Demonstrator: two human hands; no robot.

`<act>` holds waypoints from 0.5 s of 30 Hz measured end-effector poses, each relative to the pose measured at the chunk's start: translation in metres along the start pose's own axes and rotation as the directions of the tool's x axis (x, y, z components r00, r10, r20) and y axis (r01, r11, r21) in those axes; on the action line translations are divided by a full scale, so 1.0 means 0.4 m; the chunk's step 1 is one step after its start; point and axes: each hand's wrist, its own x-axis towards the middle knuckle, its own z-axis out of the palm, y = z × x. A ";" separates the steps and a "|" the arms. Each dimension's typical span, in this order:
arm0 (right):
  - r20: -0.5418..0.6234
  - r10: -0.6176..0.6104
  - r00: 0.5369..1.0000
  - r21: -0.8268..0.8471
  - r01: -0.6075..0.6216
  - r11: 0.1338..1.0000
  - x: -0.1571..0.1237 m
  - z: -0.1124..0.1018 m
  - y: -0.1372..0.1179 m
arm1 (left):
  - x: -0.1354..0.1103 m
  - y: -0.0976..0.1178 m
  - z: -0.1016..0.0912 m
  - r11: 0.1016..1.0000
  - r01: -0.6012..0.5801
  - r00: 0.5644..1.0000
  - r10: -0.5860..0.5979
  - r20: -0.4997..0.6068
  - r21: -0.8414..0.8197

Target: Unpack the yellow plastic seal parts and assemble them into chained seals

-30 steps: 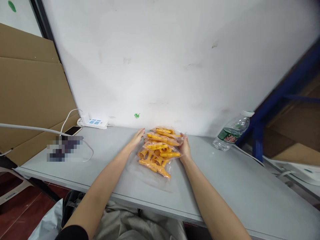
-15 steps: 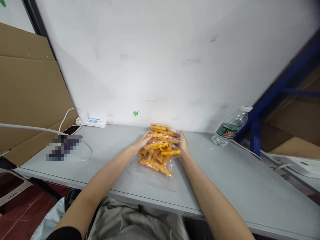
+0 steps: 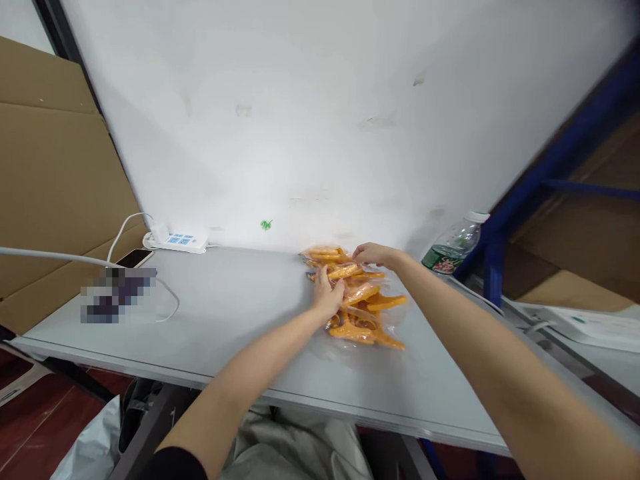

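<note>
Clear plastic bags (image 3: pixel 363 295) packed with orange plastic pieces lie in an overlapping row on the grey table (image 3: pixel 240 300). The pieces have long arms and ring-shaped ends; their exact kind is hard to make out. My left hand (image 3: pixel 327 293) rests against the left side of the bags, thumb and fingers apart and pressing on the film. At the far right edge of the row, my right hand (image 3: pixel 375 253) has its fingers closed on the film of a bag. Its fingertips partly cover the spot where they grip.
A water bottle (image 3: pixel 455 245) stands at the right near a blue metal frame (image 3: pixel 495 267). On the left are a power strip (image 3: pixel 185 242), a phone (image 3: pixel 135 258), white cables and a cardboard sheet (image 3: pixel 55 180). A white wall (image 3: pixel 300 133) rises behind the table.
The bags have shifted to the right and turned slightly. My left hand has moved right onto their side; my right hand has gone from their right side to the far corner.
</note>
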 end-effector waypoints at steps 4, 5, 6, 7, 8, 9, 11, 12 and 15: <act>-0.175 0.012 0.984 -0.159 -0.040 0.986 0.004 0.034 -0.039 | 0.004 0.012 0.059 0.999 0.037 0.996 -0.037 0.077 0.007; -0.217 0.013 0.976 -0.159 -0.049 0.986 -0.001 0.045 -0.044 | 0.006 0.015 0.061 0.999 0.045 0.994 -0.044 0.096 -0.009; -0.252 0.003 0.968 -0.147 -0.041 0.988 -0.009 0.053 -0.045 | 0.009 0.017 0.056 0.998 0.050 0.991 -0.046 0.126 -0.035; -0.260 -0.008 0.966 -0.123 -0.025 0.992 -0.018 0.057 -0.042 | 0.014 0.018 0.043 0.996 0.055 0.985 -0.043 0.164 -0.067; -0.243 -0.023 0.970 -0.079 0.004 0.997 -0.028 0.058 -0.037 | 0.021 0.019 0.025 0.993 0.062 0.977 -0.039 0.211 -0.102; -0.199 -0.040 0.979 -0.013 0.039 0.999 -0.040 0.055 -0.030 | 0.029 0.019 0.000 0.987 0.072 0.962 -0.031 0.271 -0.141; -0.070 -0.090 0.993 0.179 0.102 0.979 -0.064 0.042 -0.018 | 0.047 0.018 -0.059 0.976 0.131 0.951 -0.074 0.299 -0.173; -0.013 -0.115 0.993 0.286 0.114 0.951 -0.076 0.035 -0.015 | 0.056 0.018 -0.090 0.967 0.189 0.953 -0.139 0.268 -0.172; 0.019 -0.123 0.992 0.514 0.096 0.853 -0.103 0.025 -0.025 | 0.077 0.015 -0.169 0.909 0.338 0.940 -0.316 0.126 -0.244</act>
